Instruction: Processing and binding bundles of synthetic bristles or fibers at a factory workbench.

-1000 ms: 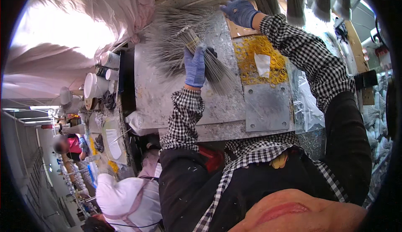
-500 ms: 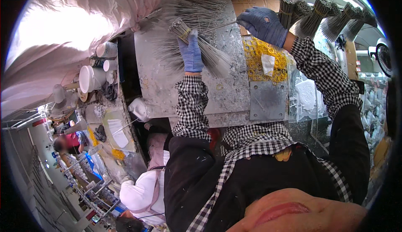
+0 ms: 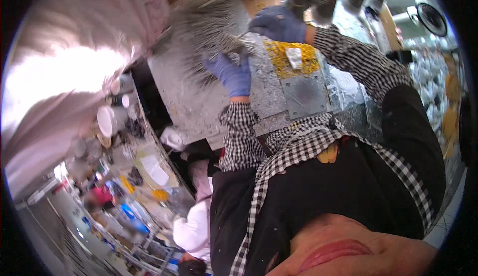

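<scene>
Head view: left hand [image 3: 231, 74] is closed around a fanned bundle of thin grey bristles [image 3: 206, 37] on the metal surface [image 3: 269, 96], upper centre; right hand [image 3: 279, 23] pinches strands. Best done gripping firmly, drawing few strands.

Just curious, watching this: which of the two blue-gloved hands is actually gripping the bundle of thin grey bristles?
The left blue-gloved hand, low over the grey metal worktable, grips the bundle of thin grey bristles. The right blue-gloved hand is raised higher, near the brushes at the top.

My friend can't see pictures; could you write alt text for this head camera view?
Two blue-gloved hands work a fanned bundle of thin grey bristles over a metal table: the left hand grips the bundle, the right hand reaches in beside it. Yellow crumbs lie nearby.
</scene>
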Tool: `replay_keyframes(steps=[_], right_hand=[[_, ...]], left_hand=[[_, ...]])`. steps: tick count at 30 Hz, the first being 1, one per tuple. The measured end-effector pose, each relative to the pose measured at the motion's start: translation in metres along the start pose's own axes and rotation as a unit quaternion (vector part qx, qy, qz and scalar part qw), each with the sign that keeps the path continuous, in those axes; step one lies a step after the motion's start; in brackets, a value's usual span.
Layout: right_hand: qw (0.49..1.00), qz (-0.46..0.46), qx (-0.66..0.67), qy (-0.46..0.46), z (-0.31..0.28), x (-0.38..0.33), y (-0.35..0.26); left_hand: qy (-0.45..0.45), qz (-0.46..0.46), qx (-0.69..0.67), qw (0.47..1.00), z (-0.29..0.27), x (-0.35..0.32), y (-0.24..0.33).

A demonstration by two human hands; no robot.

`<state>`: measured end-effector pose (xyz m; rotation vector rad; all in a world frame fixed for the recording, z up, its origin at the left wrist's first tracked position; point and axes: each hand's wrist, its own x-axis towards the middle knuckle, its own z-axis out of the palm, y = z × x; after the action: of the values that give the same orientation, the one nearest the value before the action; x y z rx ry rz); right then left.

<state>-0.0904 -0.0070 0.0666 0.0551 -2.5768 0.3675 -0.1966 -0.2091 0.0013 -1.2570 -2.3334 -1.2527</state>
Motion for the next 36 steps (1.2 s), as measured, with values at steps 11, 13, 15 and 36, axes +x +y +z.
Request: replay_keyframes(steps=[11,13,15,36], right_hand=[[0.991,0.012,-0.056,0.121,0.011,-0.026,-0.002],[0.98,0.075,-0.029,0.184,0.002,-0.059,-0.015],[0.935,0.154,0.027,0.317,-0.005,-0.08,-0.022],[0.884,0.433,0.148,0.097,0.003,-0.109,0.045]], left_hand=[[-0.272,0.018,0.146,0.951,-0.013,0.081,0.007],[-0.307,0.002,0.194,0.932,0.004,0.074,0.025],[-0.302,0.002,0.173,0.937,0.008,0.072,0.008],[-0.26,0.057,0.163,0.95,0.048,0.088,0.014]])
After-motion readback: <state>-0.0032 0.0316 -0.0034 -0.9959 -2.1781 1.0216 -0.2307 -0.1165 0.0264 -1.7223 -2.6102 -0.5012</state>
